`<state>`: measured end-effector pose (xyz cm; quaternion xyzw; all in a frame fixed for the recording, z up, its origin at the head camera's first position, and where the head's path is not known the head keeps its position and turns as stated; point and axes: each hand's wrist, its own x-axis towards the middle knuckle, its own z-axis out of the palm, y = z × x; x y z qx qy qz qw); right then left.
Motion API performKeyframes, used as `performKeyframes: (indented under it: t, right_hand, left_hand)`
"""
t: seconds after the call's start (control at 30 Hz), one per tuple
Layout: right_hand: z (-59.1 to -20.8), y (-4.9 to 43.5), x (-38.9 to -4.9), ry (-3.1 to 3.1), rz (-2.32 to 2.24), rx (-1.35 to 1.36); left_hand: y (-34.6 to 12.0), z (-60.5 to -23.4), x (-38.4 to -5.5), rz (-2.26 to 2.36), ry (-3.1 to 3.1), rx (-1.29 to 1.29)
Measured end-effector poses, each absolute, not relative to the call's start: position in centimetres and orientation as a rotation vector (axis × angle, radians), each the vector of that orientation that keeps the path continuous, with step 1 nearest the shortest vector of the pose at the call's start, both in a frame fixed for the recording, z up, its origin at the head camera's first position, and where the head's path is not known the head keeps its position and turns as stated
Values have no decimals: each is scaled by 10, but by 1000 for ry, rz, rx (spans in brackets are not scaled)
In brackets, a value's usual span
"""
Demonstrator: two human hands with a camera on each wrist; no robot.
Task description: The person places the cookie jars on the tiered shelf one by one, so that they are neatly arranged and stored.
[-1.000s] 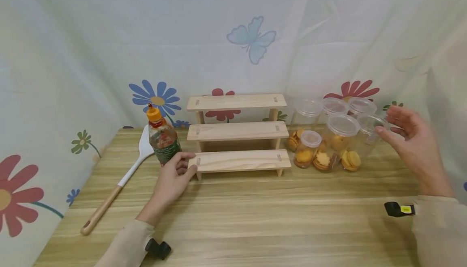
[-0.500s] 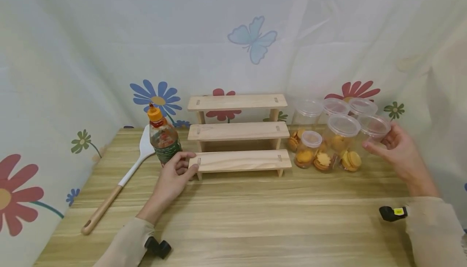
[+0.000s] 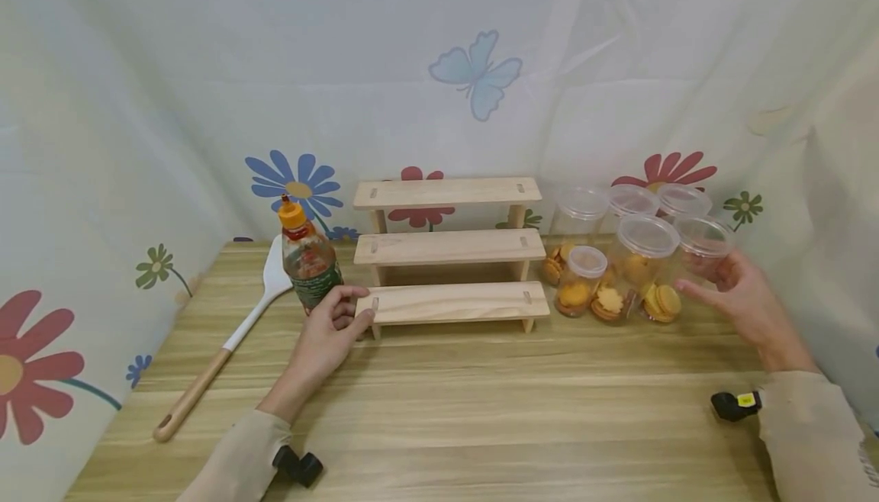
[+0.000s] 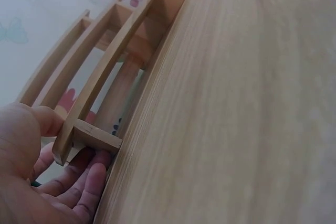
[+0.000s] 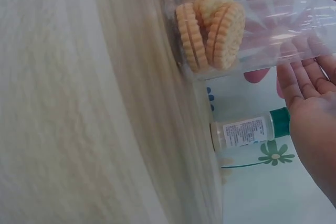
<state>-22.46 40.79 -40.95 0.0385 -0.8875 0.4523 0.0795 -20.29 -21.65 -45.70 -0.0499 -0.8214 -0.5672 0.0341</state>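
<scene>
My left hand (image 3: 331, 328) grips the left end of the lowest step of a three-tier wooden shelf (image 3: 449, 304). In the left wrist view its thumb lies over the board while the fingers (image 4: 89, 187) curl beneath, beside the short leg. At the right, my right hand (image 3: 745, 304) is round a clear lidded jar (image 3: 703, 233) of round sandwich cookies (image 5: 226, 32). Its fingers (image 5: 304, 77) pass behind the jar, partly seen through the plastic, with the thumb on the near side. The jar stands upright on the table.
Several other clear jars, including a small cookie jar (image 3: 580, 281), crowd beside the held one. A sauce bottle (image 3: 309, 262) stands left of the shelf, near a white spatula (image 3: 236, 326). A green-capped bottle (image 5: 252, 129) shows behind the right hand. Patterned cloth (image 3: 474, 136) hangs behind.
My right hand has moved left and down from beside the jar to close round it. My left hand keeps its hold on the shelf, which has stayed in place.
</scene>
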Motion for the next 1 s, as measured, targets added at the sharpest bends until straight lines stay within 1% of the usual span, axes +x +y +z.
performKeyframes:
  t: [0.33, 0.6, 0.8, 0.9, 1.0]
  right_hand:
    - [-416, 409, -227, -2681, 1359, 94]
    - [-411, 409, -222, -2686, 1335, 76]
    - [-397, 413, -214, -2596, 1374, 110]
    - [-384, 413, -209, -2499, 1410, 138]
    - [-367, 410, -204, -2357, 1465, 227]
  left_hand:
    - [-216, -457, -201, -1751, -2523, -155]
    - [-216, -458, -202, -1744, -2528, -174]
    - [-217, -460, -203, -1755, -2527, -188]
    - [-218, -461, -204, -1751, -2532, -185]
    - [-218, -462, -205, -1743, -2531, -188]
